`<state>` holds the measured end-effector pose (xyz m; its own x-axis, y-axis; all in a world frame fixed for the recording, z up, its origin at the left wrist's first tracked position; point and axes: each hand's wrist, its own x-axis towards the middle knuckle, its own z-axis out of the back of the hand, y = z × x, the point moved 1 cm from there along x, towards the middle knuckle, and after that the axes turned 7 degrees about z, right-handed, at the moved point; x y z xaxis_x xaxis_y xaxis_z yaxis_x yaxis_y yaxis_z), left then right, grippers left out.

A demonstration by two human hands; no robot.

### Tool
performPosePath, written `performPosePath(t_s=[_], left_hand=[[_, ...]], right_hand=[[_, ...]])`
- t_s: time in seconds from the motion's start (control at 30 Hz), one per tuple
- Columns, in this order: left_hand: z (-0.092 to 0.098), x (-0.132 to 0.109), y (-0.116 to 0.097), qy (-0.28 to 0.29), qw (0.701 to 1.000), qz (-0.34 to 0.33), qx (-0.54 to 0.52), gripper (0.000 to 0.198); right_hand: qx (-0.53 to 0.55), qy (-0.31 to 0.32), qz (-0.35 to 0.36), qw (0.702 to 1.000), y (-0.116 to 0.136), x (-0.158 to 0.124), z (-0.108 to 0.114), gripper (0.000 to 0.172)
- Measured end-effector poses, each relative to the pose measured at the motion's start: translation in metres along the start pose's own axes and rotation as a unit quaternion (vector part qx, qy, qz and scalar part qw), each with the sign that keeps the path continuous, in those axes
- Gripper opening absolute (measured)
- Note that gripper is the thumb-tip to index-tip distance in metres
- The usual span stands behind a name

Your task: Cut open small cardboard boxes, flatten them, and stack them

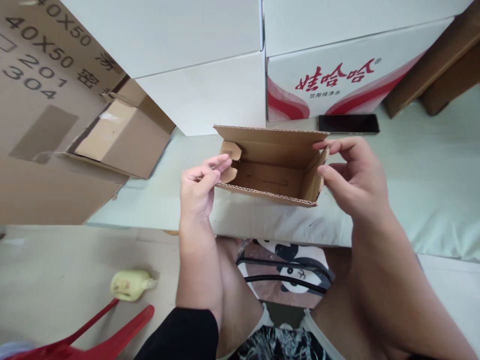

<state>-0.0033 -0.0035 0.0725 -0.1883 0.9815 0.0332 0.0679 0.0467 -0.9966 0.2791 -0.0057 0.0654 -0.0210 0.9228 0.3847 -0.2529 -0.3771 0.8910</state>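
A small brown cardboard box (270, 172) stands with its top open on the pale green surface in front of me, and its inside looks bare. My left hand (204, 182) pinches the box's left end, beside two small folded-in flaps. At the right end, my right hand (348, 172) has its thumb and fingers closed on the upright end wall. The lid panel leans up along the far side. Both hands are touching the box.
Behind the box are stacked white cartons (210, 95), one with red lettering (333, 90), and a black phone (348, 124). Brown cartons (127, 135) stand at left. A yellow bottle (130, 285) and red plastic legs (123, 330) are on the floor at lower left.
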Motion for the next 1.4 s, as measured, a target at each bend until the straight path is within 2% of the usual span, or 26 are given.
performPosePath(t_s=[0.13, 0.33, 0.47, 0.7, 0.87, 1.0, 1.07, 1.13, 1.2, 1.23, 1.3, 1.33, 1.4], left_hand=[[-0.001, 0.000, 0.000, 0.002, 1.000, -0.003, -0.004, 0.049], [0.001, 0.001, 0.003, -0.004, 1.000, 0.003, -0.029, 0.044], [0.001, 0.002, 0.005, -0.012, 0.999, 0.000, -0.040, 0.045], [-0.004, 0.004, 0.007, -0.036, 0.997, -0.027, -0.064, 0.044], [-0.004, 0.008, 0.012, -0.017, 0.996, -0.061, -0.067, 0.039], [-0.003, 0.011, 0.021, -0.040, 0.997, -0.066, -0.010, 0.042], [-0.003, 0.014, 0.026, -0.052, 0.995, -0.081, 0.014, 0.046], [-0.003, 0.016, 0.032, -0.062, 0.992, -0.101, 0.035, 0.051], [-0.004, 0.018, 0.037, -0.073, 0.989, -0.116, 0.061, 0.054], [-0.004, 0.019, 0.040, -0.074, 0.988, -0.117, 0.073, 0.056], [-0.004, 0.021, 0.046, -0.067, 0.989, -0.105, 0.084, 0.061], [-0.004, 0.022, 0.048, -0.061, 0.990, -0.094, 0.084, 0.064], [-0.003, 0.023, 0.052, -0.054, 0.992, -0.076, 0.079, 0.067]], right_hand=[[-0.021, -0.023, 0.014, 0.999, -0.002, 0.000, -0.003, 0.014], [-0.010, -0.082, 0.091, 0.992, -0.002, 0.000, -0.007, 0.014], [-0.063, -0.084, 0.144, 0.984, -0.003, -0.002, -0.008, 0.017], [-0.114, 0.003, 0.164, 0.980, -0.002, 0.000, -0.009, 0.020], [-0.157, 0.103, 0.121, 0.975, -0.010, 0.001, -0.010, 0.021], [-0.119, 0.124, 0.107, 0.979, -0.015, 0.003, -0.007, 0.027], [-0.078, 0.118, 0.111, 0.984, -0.014, 0.003, -0.005, 0.031], [-0.057, 0.087, 0.124, 0.987, -0.013, 0.002, -0.003, 0.027], [-0.054, 0.016, 0.142, 0.988, -0.014, 0.001, -0.002, 0.018], [-0.057, -0.023, 0.149, 0.987, -0.015, 0.000, -0.001, 0.019], [-0.071, -0.073, 0.155, 0.983, -0.019, 0.000, -0.001, 0.038], [-0.082, -0.073, 0.153, 0.982, -0.022, 0.000, -0.002, 0.051], [-0.101, -0.034, 0.144, 0.984, -0.026, 0.000, -0.004, 0.074]])
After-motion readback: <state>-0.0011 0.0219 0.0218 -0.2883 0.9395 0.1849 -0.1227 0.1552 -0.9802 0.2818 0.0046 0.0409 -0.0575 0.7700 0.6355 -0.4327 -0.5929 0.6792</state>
